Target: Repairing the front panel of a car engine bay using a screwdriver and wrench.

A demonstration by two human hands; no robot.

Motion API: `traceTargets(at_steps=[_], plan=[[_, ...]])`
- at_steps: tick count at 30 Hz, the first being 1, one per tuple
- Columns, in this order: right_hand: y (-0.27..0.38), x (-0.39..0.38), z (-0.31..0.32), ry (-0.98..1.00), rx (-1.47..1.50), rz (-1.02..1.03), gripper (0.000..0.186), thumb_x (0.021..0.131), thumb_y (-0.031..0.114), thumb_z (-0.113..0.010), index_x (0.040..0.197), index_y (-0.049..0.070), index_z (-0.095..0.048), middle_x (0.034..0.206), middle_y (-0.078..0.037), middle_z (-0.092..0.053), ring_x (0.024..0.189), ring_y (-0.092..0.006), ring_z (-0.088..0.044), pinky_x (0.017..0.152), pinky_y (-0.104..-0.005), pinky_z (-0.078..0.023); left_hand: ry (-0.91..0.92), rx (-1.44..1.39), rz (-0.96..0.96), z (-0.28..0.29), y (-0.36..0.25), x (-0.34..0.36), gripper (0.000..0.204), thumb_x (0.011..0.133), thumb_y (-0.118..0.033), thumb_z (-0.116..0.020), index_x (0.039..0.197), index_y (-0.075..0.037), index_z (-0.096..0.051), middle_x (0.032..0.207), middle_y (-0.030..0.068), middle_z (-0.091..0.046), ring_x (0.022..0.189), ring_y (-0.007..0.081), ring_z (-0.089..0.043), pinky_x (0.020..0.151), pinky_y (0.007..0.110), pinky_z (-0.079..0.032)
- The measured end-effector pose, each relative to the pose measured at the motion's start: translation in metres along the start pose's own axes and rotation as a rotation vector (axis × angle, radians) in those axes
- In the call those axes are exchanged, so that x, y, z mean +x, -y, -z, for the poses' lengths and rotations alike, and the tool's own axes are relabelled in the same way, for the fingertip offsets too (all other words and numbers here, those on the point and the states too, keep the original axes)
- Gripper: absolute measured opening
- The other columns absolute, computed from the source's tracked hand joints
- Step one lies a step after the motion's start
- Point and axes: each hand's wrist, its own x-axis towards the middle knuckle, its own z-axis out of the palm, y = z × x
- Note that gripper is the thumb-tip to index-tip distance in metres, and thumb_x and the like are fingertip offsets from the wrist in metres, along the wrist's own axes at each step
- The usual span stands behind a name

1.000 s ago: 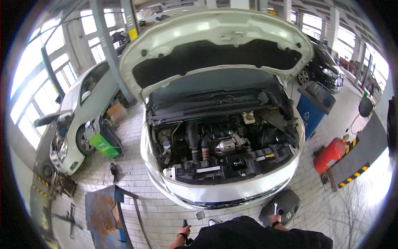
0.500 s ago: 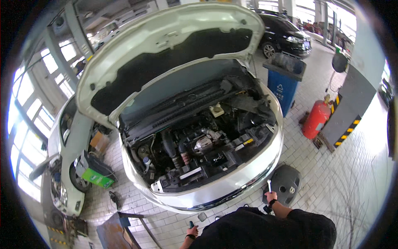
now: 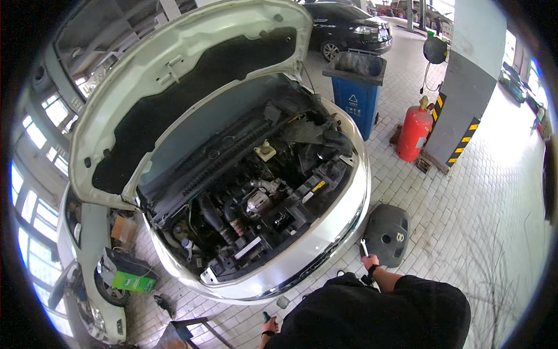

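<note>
While the right hand [image 3: 369, 262] grips a wrench [image 3: 364, 248], the left hand [image 3: 270, 326] clasps a dark tool [image 3: 266, 317].

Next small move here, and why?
I'd probably bring the right hand and its wrench over toward the engine. The hood stands open, leaving the engine exposed, and the wrench is in grip but well clear of it, out by the dark cover on the floor. The left hand is also away from the engine.

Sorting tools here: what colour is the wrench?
The wrench is silvery, seen best in the head view.
</note>
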Motion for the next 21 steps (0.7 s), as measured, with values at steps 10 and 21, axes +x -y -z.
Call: traceTargets(at_steps=[10,21], plan=[[-0.011,0.007,-0.008,-0.031,-0.031,-0.001,0.036,0.069,0.032,-0.070,0.094,0.005,-0.071,0.088,-0.019,-0.068,0.087,-0.0340,-0.066,0.078,-0.0405,-0.051,0.068,-0.095,0.076,0.008,0.053,0.069,0.033,0.075,-0.024,-0.070,0.057,-0.008,-0.047,0.049,0.0053,-0.044,0.035,0.0171,-0.041,0.035,0.032,-0.033],[0.015,-0.005,0.003,0.102,0.029,-0.050,0.037,0.074,0.028,-0.067,0.100,0.002,-0.068,0.099,-0.023,-0.066,0.097,-0.0387,-0.062,0.085,-0.0439,-0.049,-0.146,0.110,-0.091,0.023,0.069,0.093,0.029,0.073,-0.028,-0.070,0.062,-0.005,-0.055,0.055,0.0039,-0.051,0.046,0.0164,-0.047,0.047,0.033,-0.038]])
